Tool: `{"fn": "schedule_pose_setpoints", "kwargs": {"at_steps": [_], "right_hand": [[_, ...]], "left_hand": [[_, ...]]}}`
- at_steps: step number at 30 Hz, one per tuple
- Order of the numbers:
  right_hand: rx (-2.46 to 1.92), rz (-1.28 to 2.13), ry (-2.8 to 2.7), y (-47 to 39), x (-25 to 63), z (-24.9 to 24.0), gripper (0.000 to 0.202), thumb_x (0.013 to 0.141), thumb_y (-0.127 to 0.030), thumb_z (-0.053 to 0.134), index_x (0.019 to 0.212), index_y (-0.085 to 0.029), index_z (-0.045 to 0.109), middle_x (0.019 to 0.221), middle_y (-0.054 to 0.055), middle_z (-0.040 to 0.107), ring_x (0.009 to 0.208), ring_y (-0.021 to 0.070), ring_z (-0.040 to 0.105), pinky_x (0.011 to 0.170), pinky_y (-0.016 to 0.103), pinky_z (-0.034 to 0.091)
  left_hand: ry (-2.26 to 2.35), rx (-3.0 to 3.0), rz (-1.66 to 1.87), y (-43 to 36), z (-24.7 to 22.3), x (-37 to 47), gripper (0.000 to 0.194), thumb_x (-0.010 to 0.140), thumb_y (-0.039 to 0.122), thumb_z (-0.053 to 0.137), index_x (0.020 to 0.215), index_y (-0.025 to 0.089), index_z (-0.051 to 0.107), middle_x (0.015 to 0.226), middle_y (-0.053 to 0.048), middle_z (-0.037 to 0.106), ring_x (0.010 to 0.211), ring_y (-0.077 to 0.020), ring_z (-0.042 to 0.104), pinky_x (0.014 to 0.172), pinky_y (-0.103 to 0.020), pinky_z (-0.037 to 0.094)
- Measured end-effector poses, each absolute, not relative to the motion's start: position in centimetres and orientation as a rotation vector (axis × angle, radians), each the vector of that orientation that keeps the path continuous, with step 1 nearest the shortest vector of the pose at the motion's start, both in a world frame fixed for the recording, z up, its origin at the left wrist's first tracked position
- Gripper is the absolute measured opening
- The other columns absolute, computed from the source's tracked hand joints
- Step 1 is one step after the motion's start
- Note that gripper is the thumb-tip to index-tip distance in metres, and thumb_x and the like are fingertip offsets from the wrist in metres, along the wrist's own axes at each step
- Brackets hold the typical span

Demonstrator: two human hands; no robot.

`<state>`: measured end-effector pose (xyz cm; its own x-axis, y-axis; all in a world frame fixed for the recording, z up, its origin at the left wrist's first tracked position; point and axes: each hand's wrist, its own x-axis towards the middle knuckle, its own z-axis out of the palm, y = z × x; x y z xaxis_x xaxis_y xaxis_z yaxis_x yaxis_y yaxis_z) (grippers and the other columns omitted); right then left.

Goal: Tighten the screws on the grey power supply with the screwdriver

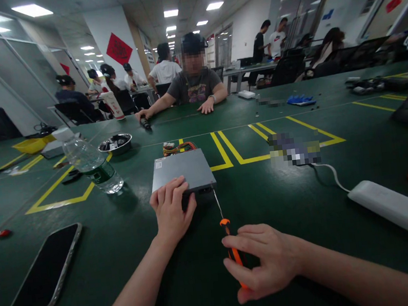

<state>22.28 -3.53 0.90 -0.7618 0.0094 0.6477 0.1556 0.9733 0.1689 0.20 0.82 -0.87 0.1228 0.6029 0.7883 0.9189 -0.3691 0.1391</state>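
The metal box [191, 166] is lying flat on the worktop [201, 295], short of the far edge, its socket side facing the wearer and its cables [180, 148] trailing toward that edge; foreshortening is obscuring its long axis. The left hand [171, 208] is holding its near left corner, fingers on top, thumb lower. The right hand's [271, 256] fingers are curling around the screwdriver [235, 255], whose shaft is pointing away and slightly left to the near right corner. The box is looking stiff, fairly heavy and smooth; opposite rigid sides are offering surer holds than the cables.

One orange screwdriver [227, 230]; one wired metal box [185, 167] (one bowl [118, 150]).
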Motion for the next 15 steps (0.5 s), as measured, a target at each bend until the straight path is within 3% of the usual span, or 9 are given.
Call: {"fn": "schedule_pose_setpoints", "kwargs": {"at_steps": [3, 11, 15], "right_hand": [[-0.058, -0.257, -2.452, -3.45, 22.47, 1.04, 0.033, 0.091, -0.041, 0.043, 0.100, -0.012, 0.058, 0.095, 0.014, 0.059, 0.064, 0.0143, 0.058, 0.056, 0.027, 0.047], [-0.086, -0.311, -2.374, -3.53, 22.30, 0.60, 0.033, 0.088, -0.041, 0.052, 0.074, -0.011, 0.058, 0.096, 0.016, 0.063, 0.062, 0.0135, 0.056, 0.056, 0.027, 0.046], [-0.121, -0.307, -2.424, -3.56, 22.15, 0.94, 0.030, 0.088, -0.043, 0.052, 0.085, -0.014, 0.059, 0.091, 0.013, 0.064, 0.056, 0.0126, 0.053, 0.053, 0.026, 0.045]], "left_hand": [[-1.470, -2.026, -1.129, 0.77, -0.86, 0.18, 0.025, 0.077, 0.024, 0.058, 0.101, 0.026, 0.053, 0.113, -0.004, 0.063, 0.104, -0.0237, 0.054, 0.089, -0.043, 0.029], [-1.483, -2.029, -1.125, 0.75, -0.85, 0.17, 0.024, 0.077, 0.024, 0.058, 0.101, 0.025, 0.053, 0.114, -0.004, 0.063, 0.105, -0.0239, 0.054, 0.089, -0.043, 0.030], [-1.477, -2.040, -1.116, 0.68, -0.81, 0.19, 0.026, 0.077, 0.024, 0.058, 0.103, 0.026, 0.052, 0.114, -0.004, 0.062, 0.106, -0.0241, 0.053, 0.090, -0.043, 0.029]]}}
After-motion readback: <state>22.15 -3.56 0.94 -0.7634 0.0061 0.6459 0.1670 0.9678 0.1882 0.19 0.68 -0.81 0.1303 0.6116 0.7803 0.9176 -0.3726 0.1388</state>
